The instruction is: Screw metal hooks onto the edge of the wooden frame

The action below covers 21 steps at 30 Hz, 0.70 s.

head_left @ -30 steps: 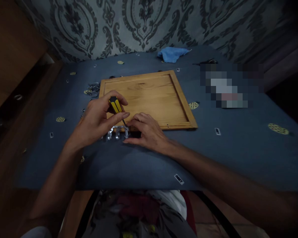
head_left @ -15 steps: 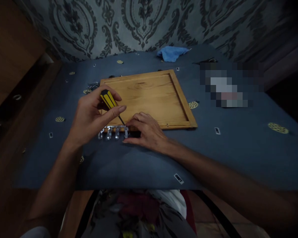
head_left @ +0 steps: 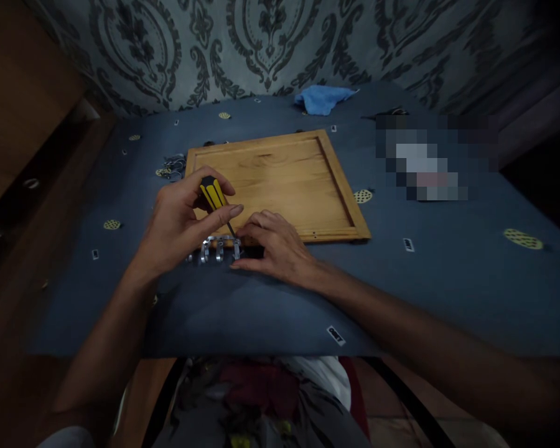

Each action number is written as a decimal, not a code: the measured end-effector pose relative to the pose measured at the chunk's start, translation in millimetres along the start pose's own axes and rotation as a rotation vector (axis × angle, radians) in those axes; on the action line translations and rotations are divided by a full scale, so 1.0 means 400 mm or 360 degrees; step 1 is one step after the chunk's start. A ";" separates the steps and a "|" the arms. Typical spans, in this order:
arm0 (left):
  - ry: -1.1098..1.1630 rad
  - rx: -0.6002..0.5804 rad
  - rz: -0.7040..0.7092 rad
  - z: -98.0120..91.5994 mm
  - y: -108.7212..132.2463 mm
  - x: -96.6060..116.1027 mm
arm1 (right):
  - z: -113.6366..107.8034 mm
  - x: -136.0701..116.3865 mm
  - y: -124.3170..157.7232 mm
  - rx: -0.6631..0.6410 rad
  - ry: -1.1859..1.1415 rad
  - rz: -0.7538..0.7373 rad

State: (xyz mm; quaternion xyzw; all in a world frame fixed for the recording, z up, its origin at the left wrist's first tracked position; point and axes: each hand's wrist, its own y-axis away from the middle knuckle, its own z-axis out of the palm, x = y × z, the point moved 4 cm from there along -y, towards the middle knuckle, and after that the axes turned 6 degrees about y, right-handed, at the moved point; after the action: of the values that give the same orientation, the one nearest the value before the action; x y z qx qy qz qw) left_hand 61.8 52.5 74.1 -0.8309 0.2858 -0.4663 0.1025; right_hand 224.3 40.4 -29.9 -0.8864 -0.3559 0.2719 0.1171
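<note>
My left hand [head_left: 180, 221] is closed round a screwdriver [head_left: 213, 193] with a yellow and black handle, its thin shaft slanting down to the right. The tip meets a shiny metal rack of hooks [head_left: 217, 247] lying along the near edge of a wooden board [head_left: 280, 180]. My right hand [head_left: 273, 246] rests on the right end of the hook rack, fingers curled and pressed down over it, thumb flat on the blue cloth. What lies under those fingers is hidden.
A blue patterned cloth [head_left: 448, 280] covers the table. A light blue rag [head_left: 323, 99] lies at the far edge by the patterned wall. Loose metal pieces [head_left: 173, 166] sit left of the board. A blurred-out patch [head_left: 429, 165] is at the right. Wooden furniture [head_left: 18, 106] stands on the left.
My left hand tilted the screwdriver handle out to the left half a second ago and has brought it back to the right. The right hand stays on the hook rack.
</note>
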 end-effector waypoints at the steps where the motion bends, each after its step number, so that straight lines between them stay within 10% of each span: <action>1: 0.0004 -0.0007 -0.0001 0.001 0.000 -0.001 | 0.000 0.000 0.000 0.0002 -0.0001 0.0000; 21: 0.0104 -0.0165 0.0013 0.007 0.001 0.005 | 0.002 0.001 0.000 0.0016 -0.0001 0.0008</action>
State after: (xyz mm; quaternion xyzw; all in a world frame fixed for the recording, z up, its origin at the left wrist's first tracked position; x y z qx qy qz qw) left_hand 64.7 50.7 73.7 -0.8183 0.3162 -0.4772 0.0519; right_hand 224.0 40.6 -30.7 -0.8866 -0.3524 0.2742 0.1209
